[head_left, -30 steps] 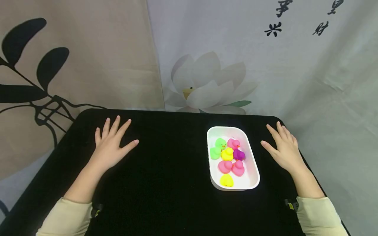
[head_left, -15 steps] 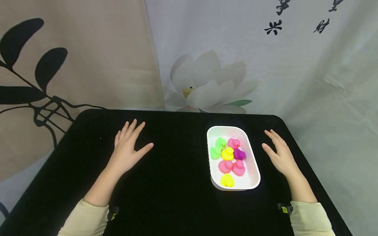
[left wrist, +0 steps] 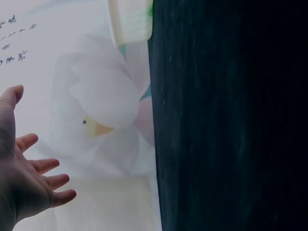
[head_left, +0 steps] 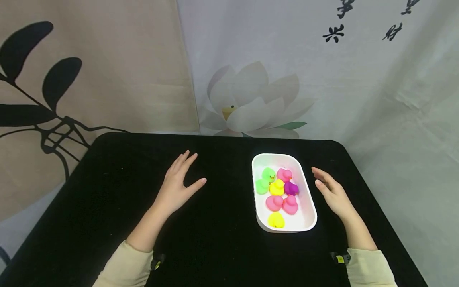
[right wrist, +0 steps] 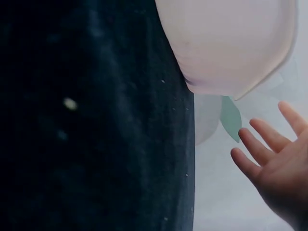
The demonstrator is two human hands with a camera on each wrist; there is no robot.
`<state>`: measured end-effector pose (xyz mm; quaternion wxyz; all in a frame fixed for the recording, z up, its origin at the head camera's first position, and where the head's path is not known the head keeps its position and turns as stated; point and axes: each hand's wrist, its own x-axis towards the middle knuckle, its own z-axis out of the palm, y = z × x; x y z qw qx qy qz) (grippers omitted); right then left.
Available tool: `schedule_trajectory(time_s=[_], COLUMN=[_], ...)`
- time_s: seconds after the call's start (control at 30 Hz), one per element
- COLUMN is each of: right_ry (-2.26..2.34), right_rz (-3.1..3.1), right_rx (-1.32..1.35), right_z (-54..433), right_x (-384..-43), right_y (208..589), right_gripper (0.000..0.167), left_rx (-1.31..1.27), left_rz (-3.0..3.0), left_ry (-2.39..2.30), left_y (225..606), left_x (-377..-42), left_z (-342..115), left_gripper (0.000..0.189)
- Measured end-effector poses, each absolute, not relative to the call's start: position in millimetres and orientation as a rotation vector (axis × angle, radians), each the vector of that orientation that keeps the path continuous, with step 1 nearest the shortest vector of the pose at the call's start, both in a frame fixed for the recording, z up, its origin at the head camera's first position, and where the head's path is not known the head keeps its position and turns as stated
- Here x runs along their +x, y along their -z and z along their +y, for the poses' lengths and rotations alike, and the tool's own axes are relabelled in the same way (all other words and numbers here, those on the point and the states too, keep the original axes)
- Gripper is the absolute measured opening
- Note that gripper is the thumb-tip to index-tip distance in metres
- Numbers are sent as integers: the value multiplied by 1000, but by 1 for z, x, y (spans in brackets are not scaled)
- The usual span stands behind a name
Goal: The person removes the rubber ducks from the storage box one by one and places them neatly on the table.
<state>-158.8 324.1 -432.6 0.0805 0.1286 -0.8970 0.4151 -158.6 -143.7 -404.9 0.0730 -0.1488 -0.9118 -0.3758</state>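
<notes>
The right hand [head_left: 333, 194], fingers extended, holds nothing and is near the right side of the white tray [head_left: 300, 215], not touching it. The left hand [head_left: 175, 187], also empty, thumb spread from its fingers, is farther off to the left. Toy ducks [head_left: 276, 188] lie in the tray, right of centre on the black table [head_left: 215, 247]. A one-sided push could probably skid the tray and jostle them.

Roomy surface [head_left: 226, 199] is stretching three o'clock from the left hand [head_left: 174, 186]. A white tray [head_left: 303, 211] is blocking nine o'clock from the right hand [head_left: 333, 195].
</notes>
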Motion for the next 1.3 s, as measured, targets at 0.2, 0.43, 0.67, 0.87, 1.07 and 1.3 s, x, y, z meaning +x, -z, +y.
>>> schedule_trajectory(time_s=[0.2,0.43,0.67,0.87,1.07,1.3], right_ry=[-1301,-1443,-1499,-1555,-1644,-1685], right_rz=[-2686,-2683,-2746,-2765,-2760,-2771], right_rx=[398,408,345,334,356,369], right_z=[329,329,331,334,334,337], right_x=[-163,-166,-168,-170,-170,-172], right_y=[447,451,456,461,464,471], right_gripper=[41,44,48,50,51,51], left_rx=[-496,-591,-651,-701,-770,-827], left_rz=[-2698,-2639,-2633,-2624,-2638,-2665], left_ry=[1191,1248,1296,1326,1326,1312], left_y=[412,417,423,428,429,428], left_x=[-160,-162,-163,-165,-167,-172], left_z=[-123,-99,-75,-58,-42,-27], left_gripper=[73,68,67,65,63,62])
